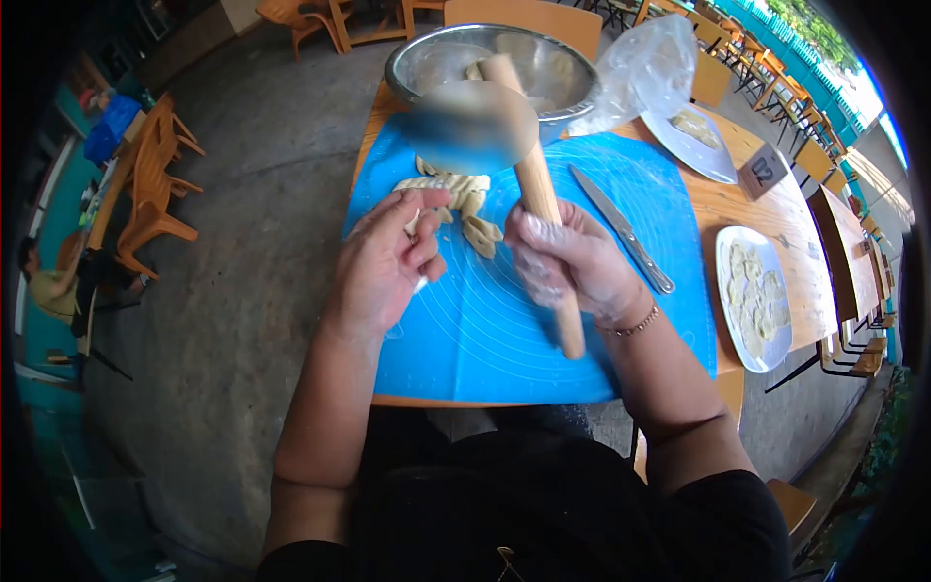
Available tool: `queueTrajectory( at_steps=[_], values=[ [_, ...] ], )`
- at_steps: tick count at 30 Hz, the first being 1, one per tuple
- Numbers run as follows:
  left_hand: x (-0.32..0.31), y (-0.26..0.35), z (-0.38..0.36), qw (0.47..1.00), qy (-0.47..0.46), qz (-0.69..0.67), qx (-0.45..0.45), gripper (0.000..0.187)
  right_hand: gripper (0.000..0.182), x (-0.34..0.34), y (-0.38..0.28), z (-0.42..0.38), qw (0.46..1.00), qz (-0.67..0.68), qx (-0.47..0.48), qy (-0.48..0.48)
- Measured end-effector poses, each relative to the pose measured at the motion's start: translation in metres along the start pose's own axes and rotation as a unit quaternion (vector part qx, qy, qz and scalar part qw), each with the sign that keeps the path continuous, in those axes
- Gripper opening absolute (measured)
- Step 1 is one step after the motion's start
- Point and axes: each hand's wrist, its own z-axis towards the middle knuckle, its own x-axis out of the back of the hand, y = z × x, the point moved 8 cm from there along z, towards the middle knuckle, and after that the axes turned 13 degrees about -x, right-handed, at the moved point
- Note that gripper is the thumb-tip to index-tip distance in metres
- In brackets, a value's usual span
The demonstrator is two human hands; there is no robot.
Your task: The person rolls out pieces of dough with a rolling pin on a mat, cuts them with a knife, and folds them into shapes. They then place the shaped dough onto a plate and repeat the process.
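My right hand [572, 257], dusted with white flour, is closed around a wooden rolling pin [539, 184]. The pin is tilted over the blue mat [456, 335], its upper end in front of the metal bowl [412, 73]. My left hand [386, 262] is raised with curled fingers, and a small pale piece of dough shows between them. Just beyond it, several cut strips of dough [467, 194] lie on the mat. A knife [621, 228] rests on the mat to the right of my right hand. A blurred round patch hides part of the bowl's front and the mat.
Flattened dough pieces lie on a white plate [727, 291] at the right, and another plate [718, 160] with dough stands farther back. Near that one are a clear plastic bag [645, 73] and a number sign [764, 172]. Orange chairs [155, 199] stand at the left.
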Motion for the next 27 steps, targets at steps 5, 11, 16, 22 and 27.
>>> queueTrajectory(
  at_steps=[5, 11, 16, 22, 27],
  values=[
    [-0.047, 0.003, -0.020, 0.994, -0.092, 0.044, -0.034, 0.036, 0.036, 0.006, -0.033, -0.018, 0.984, -0.078, 0.113, 0.111],
    [-0.079, -0.012, -0.032, 0.980, -0.149, 0.130, 0.000, 0.029, 0.053, 0.023, -0.049, -0.017, 0.990, 0.026, 0.133, 0.026],
    [-0.085, -0.038, -0.036, 0.991, -0.094, 0.089, 0.045, 0.027, 0.054, 0.033, -0.058, -0.021, 0.988, 0.061, 0.142, -0.004],
    [-0.089, -0.052, -0.027, 0.988, -0.088, 0.093, 0.089, 0.025, 0.056, 0.035, -0.059, -0.021, 0.989, 0.054, 0.140, -0.018],
    [-0.097, -0.052, -0.006, 0.988, -0.028, 0.154, -0.013, 0.023, 0.057, 0.035, -0.060, -0.020, 0.986, 0.071, 0.149, -0.006]
  ],
)
